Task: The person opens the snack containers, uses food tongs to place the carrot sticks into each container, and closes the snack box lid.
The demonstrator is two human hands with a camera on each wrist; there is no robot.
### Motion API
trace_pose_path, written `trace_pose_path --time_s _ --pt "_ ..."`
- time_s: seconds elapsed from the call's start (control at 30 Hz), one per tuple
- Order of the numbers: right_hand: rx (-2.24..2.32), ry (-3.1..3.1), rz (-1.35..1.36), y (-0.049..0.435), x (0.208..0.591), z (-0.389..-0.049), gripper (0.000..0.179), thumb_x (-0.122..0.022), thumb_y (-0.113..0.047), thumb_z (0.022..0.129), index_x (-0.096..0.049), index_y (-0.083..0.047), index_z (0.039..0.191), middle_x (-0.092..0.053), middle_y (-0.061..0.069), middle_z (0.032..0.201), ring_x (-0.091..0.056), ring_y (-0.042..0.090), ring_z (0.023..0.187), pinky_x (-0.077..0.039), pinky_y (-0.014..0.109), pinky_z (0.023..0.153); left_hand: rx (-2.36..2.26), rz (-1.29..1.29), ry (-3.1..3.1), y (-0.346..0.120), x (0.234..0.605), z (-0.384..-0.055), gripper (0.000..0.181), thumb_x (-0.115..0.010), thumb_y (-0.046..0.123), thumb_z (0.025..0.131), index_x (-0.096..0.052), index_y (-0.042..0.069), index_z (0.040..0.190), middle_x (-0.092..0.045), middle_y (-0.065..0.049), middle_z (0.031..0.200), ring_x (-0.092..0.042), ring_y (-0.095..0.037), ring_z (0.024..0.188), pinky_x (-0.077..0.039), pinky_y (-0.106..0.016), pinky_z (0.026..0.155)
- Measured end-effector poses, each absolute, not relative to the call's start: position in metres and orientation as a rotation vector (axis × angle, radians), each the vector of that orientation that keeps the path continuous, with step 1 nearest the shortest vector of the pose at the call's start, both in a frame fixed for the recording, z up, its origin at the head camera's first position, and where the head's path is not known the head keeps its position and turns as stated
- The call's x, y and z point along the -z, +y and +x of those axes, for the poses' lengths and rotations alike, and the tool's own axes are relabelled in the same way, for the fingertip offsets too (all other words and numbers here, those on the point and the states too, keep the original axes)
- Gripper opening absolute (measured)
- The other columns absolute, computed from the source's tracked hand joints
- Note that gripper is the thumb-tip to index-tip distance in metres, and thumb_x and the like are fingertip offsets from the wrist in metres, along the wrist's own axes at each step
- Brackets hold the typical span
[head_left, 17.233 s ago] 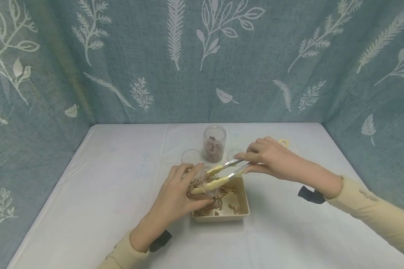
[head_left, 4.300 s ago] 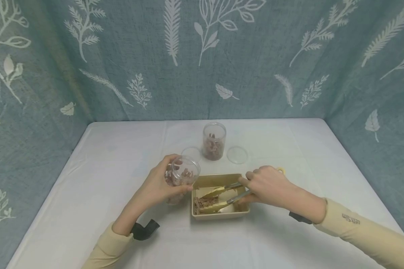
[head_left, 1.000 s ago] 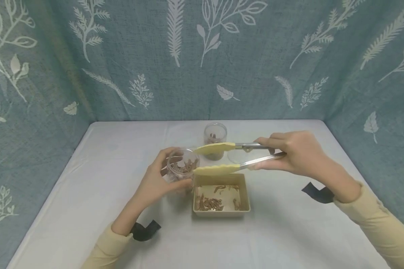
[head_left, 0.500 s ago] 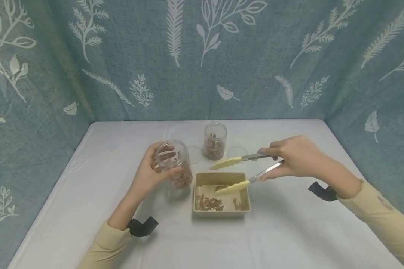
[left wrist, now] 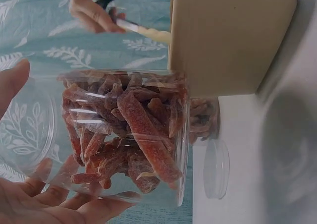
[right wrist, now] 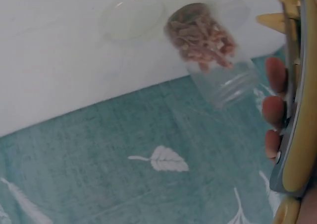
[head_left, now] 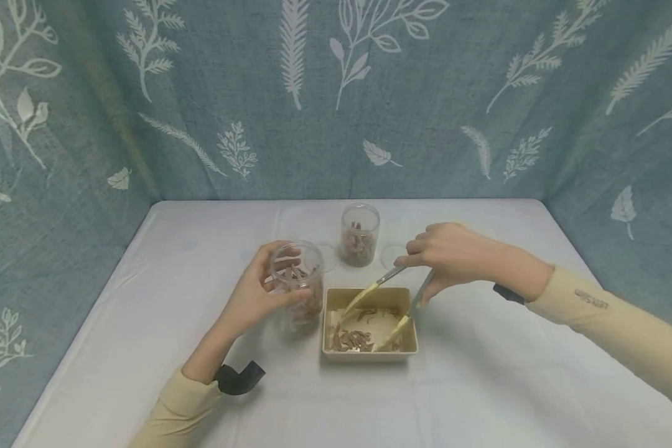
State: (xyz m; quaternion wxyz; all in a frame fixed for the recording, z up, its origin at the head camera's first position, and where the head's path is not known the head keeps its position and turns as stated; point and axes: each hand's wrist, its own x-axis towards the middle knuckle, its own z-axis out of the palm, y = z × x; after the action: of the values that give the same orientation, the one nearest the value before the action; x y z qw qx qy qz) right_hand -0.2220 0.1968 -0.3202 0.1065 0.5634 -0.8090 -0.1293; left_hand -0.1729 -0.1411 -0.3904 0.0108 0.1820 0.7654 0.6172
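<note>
My left hand (head_left: pixel 252 298) grips a clear plastic jar (head_left: pixel 318 292), fingers and thumb around its side, left of a beige rectangular box (head_left: pixel 369 358). The lidless jar holds wrinkled reddish-brown dried strips (left wrist: pixel 143 135), seen close in the left wrist view. My right hand (head_left: pixel 450 255) holds metal tongs (head_left: pixel 393 336) with yellow tips. Their arms are spread and the tips reach down inside the box, with nothing visible between them. Several brown strips (head_left: pixel 354 340) lie on the box floor, mostly at the front left.
A second open jar (head_left: pixel 359 242), partly filled with similar strips, stands behind the box. A clear round lid (head_left: pixel 392 256) lies to its right and another lid (head_left: pixel 329 255) to its left. A white cloth covers the table (head_left: pixel 201 249); a patterned teal curtain (head_left: pixel 291 162) hangs behind.
The tongs moved from beside the held jar's mouth to over the box, then down into it. The held jar went up and left, then slightly back down. Earlier, the tongs were inside the jar.
</note>
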Motion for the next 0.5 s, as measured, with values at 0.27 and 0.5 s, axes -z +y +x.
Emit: trace_pose_path --time_s 0.27,0.5 --pt "0.446 -2.266 1.772 0.174 0.325 -0.238 0.078 -0.06 -0.07 0.06 -0.061 -0.024 0.122 -0.052 -0.007 0.082 -0.041 0.012 0.065 -0.031 0.025 0.061 -1.866 0.563 2.387 -0.14 0.392 -0.173 0.082 -0.08 0.012 0.071 -0.033 0.017 0.138 -0.046 -0.008 0.133 -0.046 -0.025 0.122 -0.041 -0.042 0.102" --pt "0.648 -2.292 1.819 0.151 0.327 -0.243 0.075 -0.06 -0.066 0.063 -0.058 -0.024 0.126 -0.061 -0.003 0.103 -0.047 0.015 0.08 -0.036 0.028 0.068 -1.837 0.563 2.406 -0.139 0.395 -0.173 0.081 -0.081 0.015 0.071 -0.034 0.015 0.137 -0.046 -0.008 0.133 -0.047 -0.027 0.122 -0.04 -0.043 0.103"
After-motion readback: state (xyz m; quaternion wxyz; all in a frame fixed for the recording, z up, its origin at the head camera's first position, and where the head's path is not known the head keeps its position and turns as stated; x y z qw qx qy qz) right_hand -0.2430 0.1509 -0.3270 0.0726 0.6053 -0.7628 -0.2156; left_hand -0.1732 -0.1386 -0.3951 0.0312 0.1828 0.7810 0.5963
